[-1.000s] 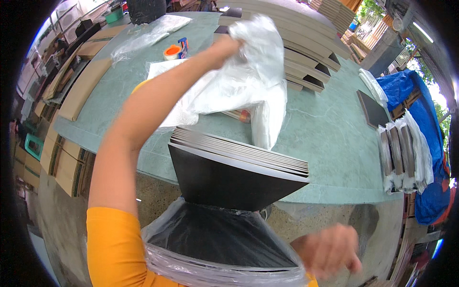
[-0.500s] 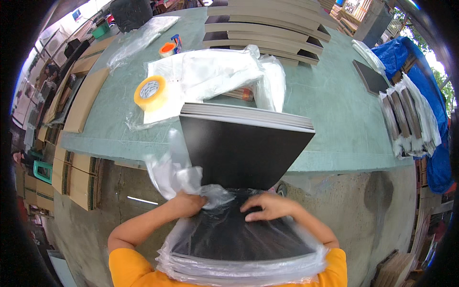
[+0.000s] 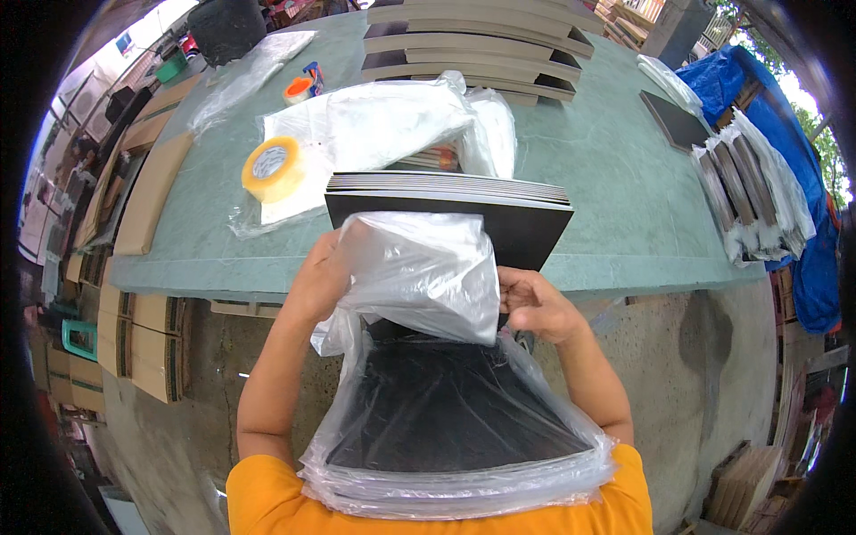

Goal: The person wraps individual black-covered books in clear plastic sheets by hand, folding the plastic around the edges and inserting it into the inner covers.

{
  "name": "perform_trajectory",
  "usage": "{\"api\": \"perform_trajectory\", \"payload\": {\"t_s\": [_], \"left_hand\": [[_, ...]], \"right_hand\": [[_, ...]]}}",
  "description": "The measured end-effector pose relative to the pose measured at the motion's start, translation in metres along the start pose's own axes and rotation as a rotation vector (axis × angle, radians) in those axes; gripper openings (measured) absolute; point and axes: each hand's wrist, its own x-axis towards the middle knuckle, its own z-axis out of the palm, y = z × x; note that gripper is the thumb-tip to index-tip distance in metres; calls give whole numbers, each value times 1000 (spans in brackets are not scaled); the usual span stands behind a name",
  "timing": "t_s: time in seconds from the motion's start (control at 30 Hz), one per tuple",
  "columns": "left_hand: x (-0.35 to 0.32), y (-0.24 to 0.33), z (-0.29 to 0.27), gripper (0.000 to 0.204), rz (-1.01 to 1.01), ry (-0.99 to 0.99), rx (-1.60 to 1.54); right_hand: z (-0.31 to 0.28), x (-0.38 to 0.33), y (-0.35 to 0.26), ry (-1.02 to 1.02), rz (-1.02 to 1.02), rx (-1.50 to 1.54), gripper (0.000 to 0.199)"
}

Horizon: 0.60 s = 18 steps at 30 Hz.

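Note:
My left hand (image 3: 323,275) grips a clear plastic bag (image 3: 423,272) by its left side, the fingertips partly hidden behind the film. At the bag's right edge, my right hand (image 3: 539,303) has its fingers curled against the film, the thumb a little apart. Behind the bag stands a stack of black-covered panels (image 3: 528,234), leaning at the table's front edge with its pale layered edges upward. Close to my body lies a stack of black panels wrapped in clear plastic (image 3: 455,406), its layered plastic edges toward me.
On the green table (image 3: 615,178) lie white plastic bags (image 3: 383,125), a yellow tape roll (image 3: 269,169) and a tape dispenser (image 3: 301,87). Stacked boards (image 3: 473,40) stand at the back. Wrapped panels (image 3: 744,192) sit at the right; cardboard boxes (image 3: 147,348) stand on the left.
My left hand has raised the plastic bag from low at the left and spread it before the standing panels. My right hand has left the wrapped stack for the bag's right edge.

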Motion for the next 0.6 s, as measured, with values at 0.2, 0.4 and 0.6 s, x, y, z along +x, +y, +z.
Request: {"api": "perform_trajectory", "payload": {"t_s": [0.2, 0.4, 0.6], "left_hand": [[5, -7, -10, 36, -22, 22, 50], [-13, 25, 0, 28, 503, 315, 890], [-20, 13, 75, 42, 296, -222, 372]], "right_hand": [[-5, 2, 5, 206, 177, -177, 19], [-11, 3, 12, 346, 103, -104, 16], [9, 28, 32, 354, 41, -124, 14]]}}
